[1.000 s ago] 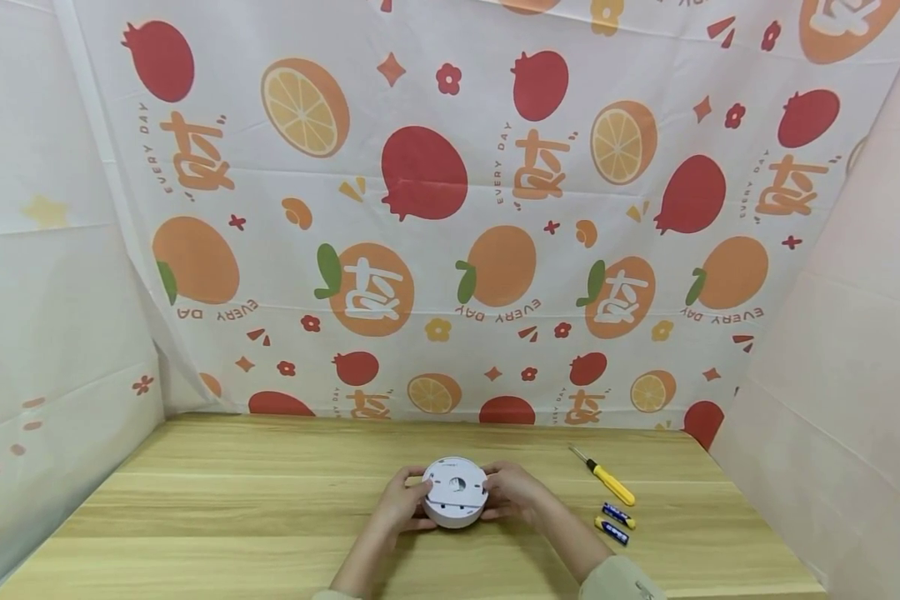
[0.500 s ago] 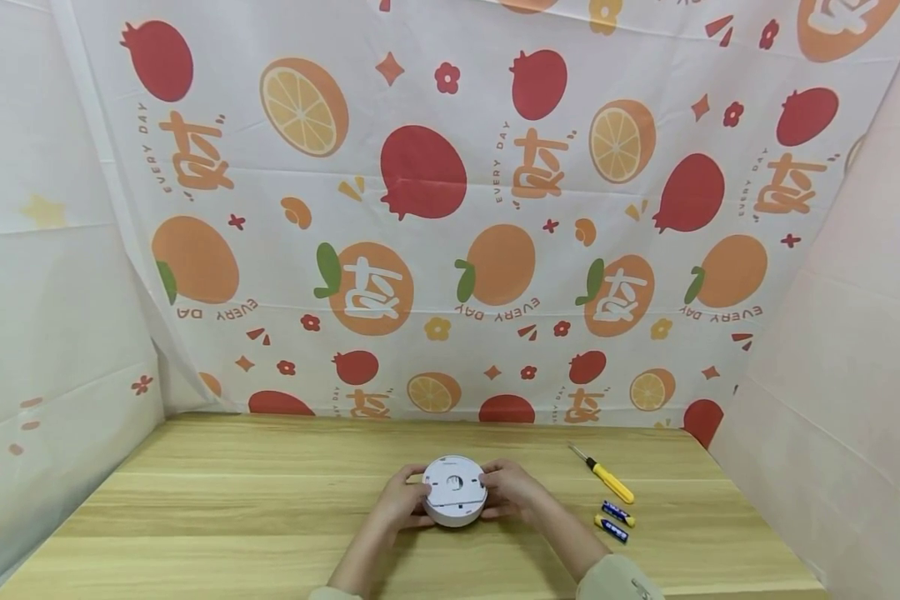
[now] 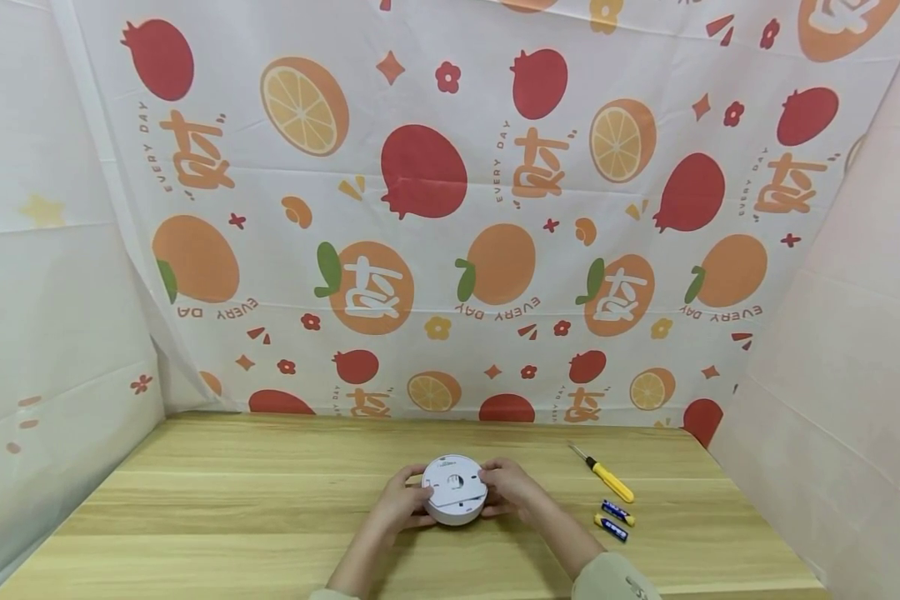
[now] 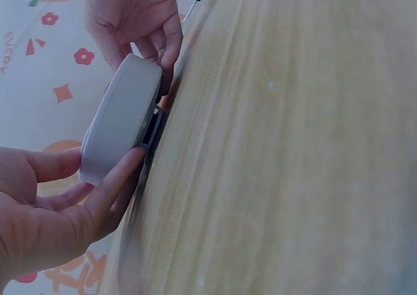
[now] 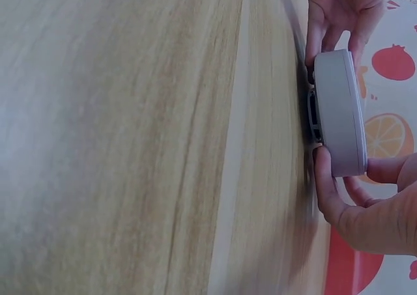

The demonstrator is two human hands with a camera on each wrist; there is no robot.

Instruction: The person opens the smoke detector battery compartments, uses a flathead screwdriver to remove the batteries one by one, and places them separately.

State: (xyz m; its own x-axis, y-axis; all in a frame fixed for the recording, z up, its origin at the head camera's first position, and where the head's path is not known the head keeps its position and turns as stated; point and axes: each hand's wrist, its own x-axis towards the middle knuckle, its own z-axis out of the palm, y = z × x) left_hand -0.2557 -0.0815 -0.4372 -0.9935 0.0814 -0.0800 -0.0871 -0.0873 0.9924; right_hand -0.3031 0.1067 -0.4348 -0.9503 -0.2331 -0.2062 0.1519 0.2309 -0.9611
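Observation:
Both hands hold a white round smoke detector near the front middle of the wooden table, its back face up. On that face lies a white mounting plate with a central hole and small slots; its straight edge slants up to the right. The left hand grips the left rim, thumb on top and fingers below. Opposite, the right hand grips the right rim the same way. In the left wrist view the smoke detector shows a smooth side wall and a dark gap under its lower face.
A screwdriver with a yellow and black handle lies to the right on the table. Two blue and yellow batteries, a rear one and a front one, lie nearer. A fruit-print cloth hangs behind the table.
The mounting plate has turned a little counterclockwise on the smoke detector; its straight edge went from nearly level to slanted. Both hands have kept their grip and barely moved.

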